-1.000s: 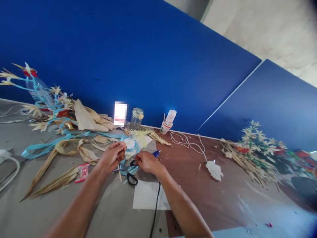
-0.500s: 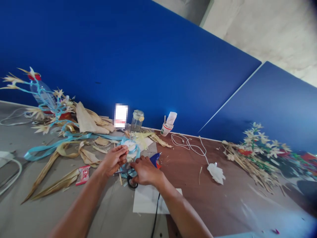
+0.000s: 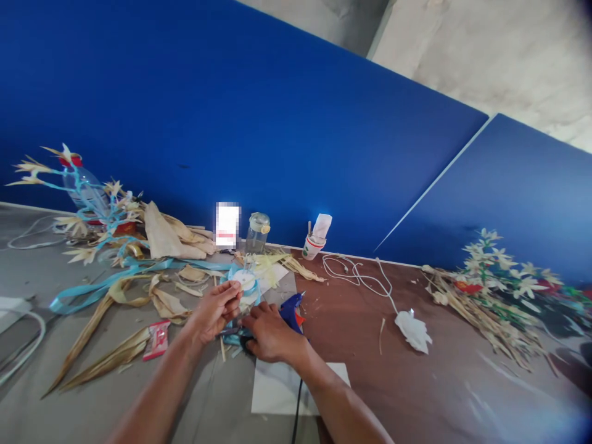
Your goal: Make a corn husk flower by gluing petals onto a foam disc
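My left hand (image 3: 219, 311) is closed in a pinch just in front of a white spool (image 3: 245, 280) with light blue ribbon; what its fingertips hold is too small to make out. Right beside it, my right hand (image 3: 268, 332) reaches down over black-handled scissors (image 3: 250, 345), its fingers curled and partly hidden, so its grip cannot be seen clearly. A blue glue gun (image 3: 291, 311) lies just beyond my right hand. White paper (image 3: 277, 388) is on the table under my right forearm.
Dried husks (image 3: 169, 234), blue ribbon (image 3: 87, 296) and a red packet (image 3: 157, 340) lie at left. A lidded jar (image 3: 258, 234) and a paper cup (image 3: 313, 245) stand near the blue partition. A white cable (image 3: 361, 274) and husk flowers (image 3: 485, 271) are at right.
The whole view has shifted slightly, so things appear lower. My right hand now covers more of the scissors' black handle. My left hand keeps its pinch near the spool.
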Available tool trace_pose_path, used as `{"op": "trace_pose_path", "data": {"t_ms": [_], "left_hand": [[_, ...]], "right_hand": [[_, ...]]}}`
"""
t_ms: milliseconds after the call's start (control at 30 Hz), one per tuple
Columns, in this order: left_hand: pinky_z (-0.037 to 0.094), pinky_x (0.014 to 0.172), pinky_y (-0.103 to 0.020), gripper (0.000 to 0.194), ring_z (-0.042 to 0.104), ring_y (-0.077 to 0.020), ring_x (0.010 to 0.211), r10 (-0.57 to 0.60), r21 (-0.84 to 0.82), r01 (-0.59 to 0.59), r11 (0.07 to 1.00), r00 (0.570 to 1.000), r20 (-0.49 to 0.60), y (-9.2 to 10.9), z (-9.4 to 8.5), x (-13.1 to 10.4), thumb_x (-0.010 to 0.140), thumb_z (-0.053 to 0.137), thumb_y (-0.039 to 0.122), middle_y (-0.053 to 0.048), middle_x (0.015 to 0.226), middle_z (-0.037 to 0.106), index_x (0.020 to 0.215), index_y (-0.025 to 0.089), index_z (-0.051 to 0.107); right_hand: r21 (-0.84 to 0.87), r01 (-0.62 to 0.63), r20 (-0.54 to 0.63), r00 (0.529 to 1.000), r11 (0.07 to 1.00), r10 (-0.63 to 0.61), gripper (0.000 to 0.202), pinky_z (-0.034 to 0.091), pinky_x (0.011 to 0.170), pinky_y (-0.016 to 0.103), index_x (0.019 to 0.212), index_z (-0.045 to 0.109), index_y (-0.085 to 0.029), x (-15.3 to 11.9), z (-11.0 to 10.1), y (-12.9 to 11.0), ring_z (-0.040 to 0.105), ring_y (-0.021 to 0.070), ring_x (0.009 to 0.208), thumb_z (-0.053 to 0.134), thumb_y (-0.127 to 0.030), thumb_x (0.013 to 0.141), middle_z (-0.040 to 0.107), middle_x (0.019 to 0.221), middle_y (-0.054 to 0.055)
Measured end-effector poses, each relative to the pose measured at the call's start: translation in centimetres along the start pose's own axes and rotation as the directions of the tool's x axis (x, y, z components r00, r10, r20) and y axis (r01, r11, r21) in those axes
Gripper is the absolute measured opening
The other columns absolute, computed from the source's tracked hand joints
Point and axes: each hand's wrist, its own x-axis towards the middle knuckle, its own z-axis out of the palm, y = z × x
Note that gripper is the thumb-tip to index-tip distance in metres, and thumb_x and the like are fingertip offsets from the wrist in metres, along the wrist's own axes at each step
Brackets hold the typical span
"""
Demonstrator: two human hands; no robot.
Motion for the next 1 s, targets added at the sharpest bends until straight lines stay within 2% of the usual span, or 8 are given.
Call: {"op": "trace_pose_path", "data": {"t_ms": [167, 367, 533, 700, 833, 1000], "left_hand": [[0.021, 0.035, -0.013, 0.028, 0.023, 0.0023, 0.035, -0.007, -0.003, 0.007, 1.000, 1.000, 0.029, -0.6, 0.2, 0.1, 0.067, 0.074, 0.030, 0.008, 0.054, 0.046, 0.069, 0.013, 0.051], [0.021, 0.036, -0.012, 0.027, 0.024, 0.0029, 0.035, 0.006, -0.002, -0.006, 1.000, 1.000, 0.027, -0.3, 0.3, -0.1, 0.069, 0.072, 0.029, 0.006, 0.058, 0.048, 0.071, 0.013, 0.051], [0.020, 0.036, -0.013, 0.027, 0.023, 0.0029, 0.035, 0.005, 0.004, -0.005, 1.000, 1.000, 0.018, 0.0, 0.6, -0.4, 0.069, 0.073, 0.029, 0.007, 0.058, 0.048, 0.071, 0.013, 0.052], [0.021, 0.036, -0.014, 0.028, 0.024, 0.0029, 0.035, 0.000, 0.033, -0.001, 0.999, 0.999, 0.033, 0.0, 0.9, -0.4, 0.068, 0.073, 0.031, 0.006, 0.057, 0.048, 0.067, 0.012, 0.051], [0.020, 0.036, -0.013, 0.027, 0.024, 0.0028, 0.036, 0.003, 0.036, -0.004, 0.999, 0.999, 0.033, 0.1, 1.0, -0.5, 0.069, 0.072, 0.030, 0.006, 0.058, 0.048, 0.068, 0.012, 0.052], [0.020, 0.037, -0.014, 0.026, 0.023, 0.0025, 0.036, 0.023, 0.042, -0.026, 0.999, 0.998, 0.062, 0.4, 1.2, -0.8, 0.071, 0.071, 0.030, 0.007, 0.056, 0.046, 0.069, 0.013, 0.052]], "right_hand": [[0.059, -0.032, -0.021, 0.999, 0.998, 0.033, 0.028, 0.033, 0.083, 0.038, 0.105, 0.056, -0.018, 0.2, -0.3, 0.3, 0.043, 0.0251, 0.100, 0.056, -0.024, 0.078, 0.056, 0.100, 0.008], [0.138, -0.035, -0.068, 0.997, 0.990, 0.045, 0.026, 0.033, 0.085, 0.034, 0.105, 0.056, -0.018, 0.6, -0.7, 0.6, 0.043, 0.0213, 0.099, 0.055, -0.020, 0.079, 0.056, 0.102, 0.006], [0.008, -0.046, -0.056, 0.997, 0.999, 0.046, 0.023, 0.034, 0.083, 0.036, 0.100, 0.058, -0.016, 0.6, -0.7, 0.1, 0.044, 0.0242, 0.098, 0.055, -0.024, 0.079, 0.058, 0.098, 0.008], [-0.144, -0.005, -0.009, 1.000, 0.990, 0.004, 0.023, 0.034, 0.080, 0.039, 0.099, 0.059, -0.012, 0.0, -1.4, -0.6, 0.048, 0.0264, 0.092, 0.054, -0.024, 0.079, 0.061, 0.091, 0.012], [-0.164, -0.006, -0.004, 1.000, 0.986, 0.006, 0.018, 0.034, 0.079, 0.039, 0.090, 0.062, -0.012, -0.1, -1.7, -0.6, 0.050, 0.0257, 0.092, 0.048, -0.021, 0.083, 0.063, 0.088, 0.012], [-0.165, -0.011, -0.011, 1.000, 0.986, 0.009, 0.016, 0.034, 0.078, 0.038, 0.090, 0.061, -0.013, 0.2, -1.4, -0.2, 0.054, 0.0246, 0.088, 0.048, -0.019, 0.083, 0.065, 0.083, 0.011]]}}
